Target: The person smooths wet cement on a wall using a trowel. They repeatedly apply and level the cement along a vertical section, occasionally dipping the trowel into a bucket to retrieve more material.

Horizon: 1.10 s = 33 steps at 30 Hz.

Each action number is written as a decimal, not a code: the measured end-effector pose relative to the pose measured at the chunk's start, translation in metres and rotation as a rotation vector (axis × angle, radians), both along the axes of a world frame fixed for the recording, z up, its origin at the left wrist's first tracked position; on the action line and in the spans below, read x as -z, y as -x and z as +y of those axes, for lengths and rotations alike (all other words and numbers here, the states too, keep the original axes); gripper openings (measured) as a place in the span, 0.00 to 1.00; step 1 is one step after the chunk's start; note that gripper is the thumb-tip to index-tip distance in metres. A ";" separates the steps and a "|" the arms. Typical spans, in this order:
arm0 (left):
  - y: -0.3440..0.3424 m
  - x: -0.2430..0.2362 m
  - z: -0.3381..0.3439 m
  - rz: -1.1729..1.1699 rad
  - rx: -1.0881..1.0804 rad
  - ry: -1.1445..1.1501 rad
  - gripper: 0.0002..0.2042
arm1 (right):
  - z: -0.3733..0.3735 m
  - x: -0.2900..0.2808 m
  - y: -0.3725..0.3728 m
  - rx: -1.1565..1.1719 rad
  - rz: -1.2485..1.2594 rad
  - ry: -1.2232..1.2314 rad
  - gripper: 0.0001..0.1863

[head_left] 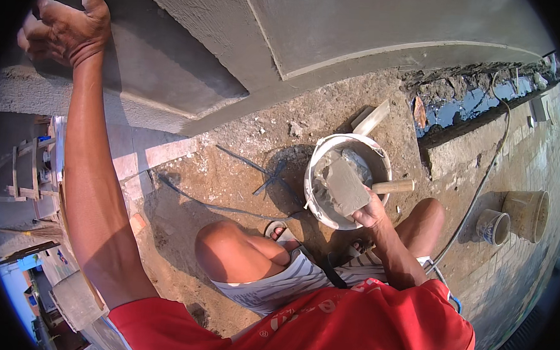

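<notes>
My left hand is stretched far to the upper left, fingers apart and nothing in it that I can see. It is up against the grey plastered wall, beside a recessed panel; whether it presses on the surface I cannot tell. My right hand is closed on the near end of a flat grey rectangular block, smeared with mortar. The block is tilted over a white bucket standing in front of my knees. Inside the bucket are wet grey mortar and a clear plastic bag. A wooden handle sticks out over its right rim.
A wood offcut lies behind the bucket, dark strips on the dirt to its left. A trench with water runs along the far right. A hose crosses the paving near two more buckets. Wooden frames stand at left.
</notes>
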State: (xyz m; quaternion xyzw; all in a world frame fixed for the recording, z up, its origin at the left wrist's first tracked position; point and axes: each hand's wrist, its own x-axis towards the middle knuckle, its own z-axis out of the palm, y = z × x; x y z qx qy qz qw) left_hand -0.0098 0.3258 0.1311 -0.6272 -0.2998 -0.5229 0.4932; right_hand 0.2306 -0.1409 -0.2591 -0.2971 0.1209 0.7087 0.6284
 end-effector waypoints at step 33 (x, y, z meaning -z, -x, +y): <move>-0.026 0.011 -0.028 -0.045 -0.070 0.158 0.38 | 0.313 -0.480 -0.020 0.473 -0.775 -1.217 0.26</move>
